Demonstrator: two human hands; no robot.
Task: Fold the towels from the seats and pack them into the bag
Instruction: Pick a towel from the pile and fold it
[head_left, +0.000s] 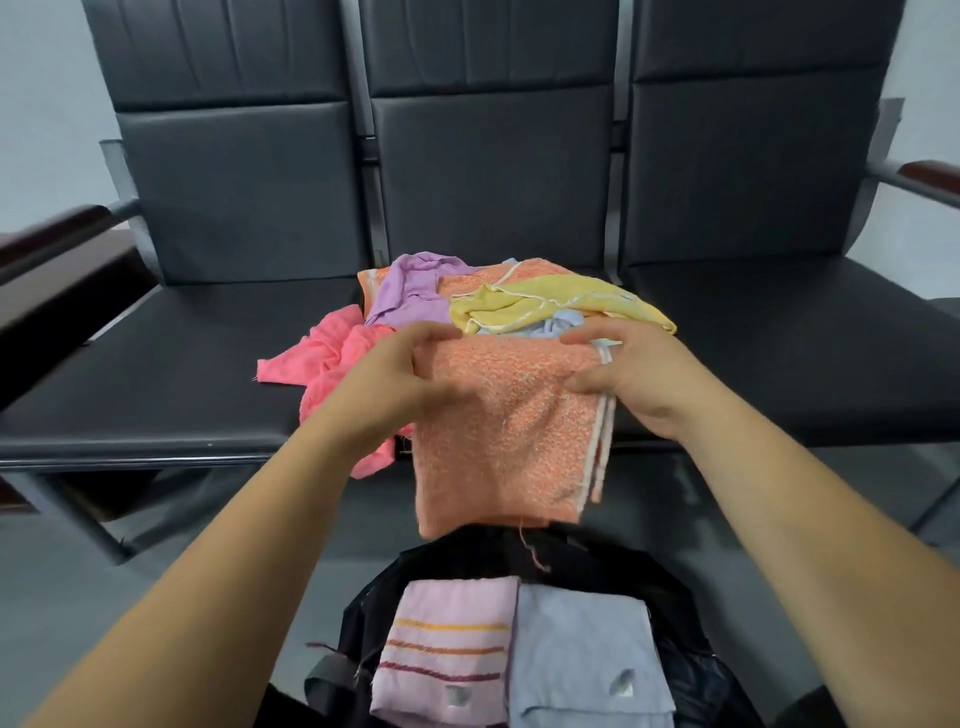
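A folded orange towel (504, 431) hangs in front of the seats, above the bag. My left hand (395, 379) grips its upper left corner and my right hand (634, 374) pinches its upper right corner by the white-edged hem. Below, an open black bag (685, 670) holds a folded pink striped towel (447, 649) and a folded pale blue towel (582, 660) side by side. On the middle seat lies a loose heap: a purple towel (415, 286), a yellow towel (550, 306), a bright pink towel (327, 358), another orange one (493, 278) and a light blue one (556, 325).
A row of three black padded seats (197, 364) fills the view, with dark wooden armrests at the far left (57, 228) and far right (930, 174). The metal seat frame runs under the front edge (130, 460). Grey floor lies around the bag.
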